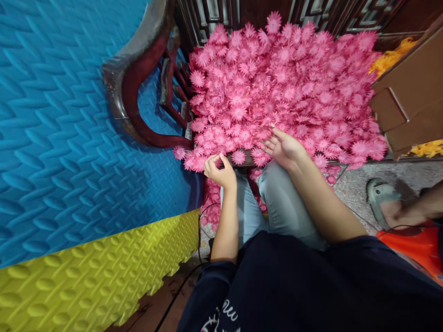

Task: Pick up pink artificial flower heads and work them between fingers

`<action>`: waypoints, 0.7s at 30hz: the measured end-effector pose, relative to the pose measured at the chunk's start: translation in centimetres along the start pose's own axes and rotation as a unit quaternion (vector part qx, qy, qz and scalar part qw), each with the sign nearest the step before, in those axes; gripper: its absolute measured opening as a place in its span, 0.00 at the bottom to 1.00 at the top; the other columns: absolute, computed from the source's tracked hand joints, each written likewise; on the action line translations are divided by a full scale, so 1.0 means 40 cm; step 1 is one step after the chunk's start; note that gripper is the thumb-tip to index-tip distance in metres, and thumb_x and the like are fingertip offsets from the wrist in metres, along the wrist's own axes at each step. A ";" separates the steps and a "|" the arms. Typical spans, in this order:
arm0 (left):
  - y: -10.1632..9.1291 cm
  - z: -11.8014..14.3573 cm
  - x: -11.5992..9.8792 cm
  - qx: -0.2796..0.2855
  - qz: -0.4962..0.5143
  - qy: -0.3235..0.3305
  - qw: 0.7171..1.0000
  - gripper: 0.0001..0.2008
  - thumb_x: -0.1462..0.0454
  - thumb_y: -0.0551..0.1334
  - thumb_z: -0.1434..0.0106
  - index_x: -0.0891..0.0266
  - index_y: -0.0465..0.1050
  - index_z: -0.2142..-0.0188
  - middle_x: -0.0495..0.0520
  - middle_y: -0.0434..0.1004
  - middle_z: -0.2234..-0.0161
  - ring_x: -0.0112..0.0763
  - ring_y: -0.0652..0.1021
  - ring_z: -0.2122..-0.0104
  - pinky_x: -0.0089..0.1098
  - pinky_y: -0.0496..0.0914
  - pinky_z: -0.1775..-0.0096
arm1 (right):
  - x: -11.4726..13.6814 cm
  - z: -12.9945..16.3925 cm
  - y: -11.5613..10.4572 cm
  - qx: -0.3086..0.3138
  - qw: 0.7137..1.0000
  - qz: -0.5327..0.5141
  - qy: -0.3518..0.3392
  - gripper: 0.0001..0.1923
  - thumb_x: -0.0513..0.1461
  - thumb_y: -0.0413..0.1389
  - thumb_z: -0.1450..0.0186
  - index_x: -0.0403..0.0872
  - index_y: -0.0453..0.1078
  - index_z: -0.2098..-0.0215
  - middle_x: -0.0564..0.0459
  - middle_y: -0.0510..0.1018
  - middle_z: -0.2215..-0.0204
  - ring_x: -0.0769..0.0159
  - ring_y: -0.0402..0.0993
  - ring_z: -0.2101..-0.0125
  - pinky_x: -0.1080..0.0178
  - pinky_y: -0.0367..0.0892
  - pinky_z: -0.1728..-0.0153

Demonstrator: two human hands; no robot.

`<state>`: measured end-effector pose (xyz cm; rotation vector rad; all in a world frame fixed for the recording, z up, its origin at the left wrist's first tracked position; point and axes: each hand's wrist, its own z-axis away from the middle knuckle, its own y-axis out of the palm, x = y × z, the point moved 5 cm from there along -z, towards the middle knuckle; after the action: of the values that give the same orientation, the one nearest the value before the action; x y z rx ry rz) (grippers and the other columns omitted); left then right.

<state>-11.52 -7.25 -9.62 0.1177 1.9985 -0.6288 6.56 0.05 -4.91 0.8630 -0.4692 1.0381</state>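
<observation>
A broad, deep heap of pink artificial flowers [287, 87] with thin, pointed petals covered a dark, glossy wooden bench [249, 159], spreading from its left end towards its right and spilling at the near edge, with more of the same blooms lower down below the near left corner. A curved, polished wooden armrest [119, 90] rose at the left end, and carved lattice panels [321, 14] stood behind the far edge.

The seated person's left hand [219, 172] hung just above the near edge, towards the left corner, its fingers curled in towards the thumb; I couldn't tell whether they pinched anything. The right hand [285, 147] was farther right over that edge, palm turned up, fingers loosely bent and slightly apart. A blurred pink flower [263, 133] showed beside its fingertips, gripped or merely beneath them, I couldn't say.

Beyond the left end lay a blue foam mat [69, 115] with raised, leaf-shaped ridges, bordered by a yellow one [86, 267] with a notched edge. A plain brown cardboard box [415, 101] with a hand slot stood at the right end, yellow-orange flowers [391, 60] just beside it. White looping script crossed the navy shirt [294, 286], too cut off for me to read.
</observation>
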 end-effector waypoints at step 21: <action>0.013 -0.009 -0.032 0.162 -0.013 -0.006 0.987 0.07 0.58 0.65 0.44 0.59 0.74 0.69 0.55 0.75 0.64 0.37 0.72 0.60 0.38 0.62 0.52 | 0.023 0.043 0.012 0.007 0.998 0.038 -0.055 0.03 0.36 0.59 0.41 0.48 0.68 0.71 0.61 0.72 0.78 0.78 0.68 0.78 0.72 0.65 0.72</action>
<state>-10.97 -6.40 -8.62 0.2836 1.8742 -0.9650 6.63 -0.74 -3.05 0.9244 -0.5916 1.0676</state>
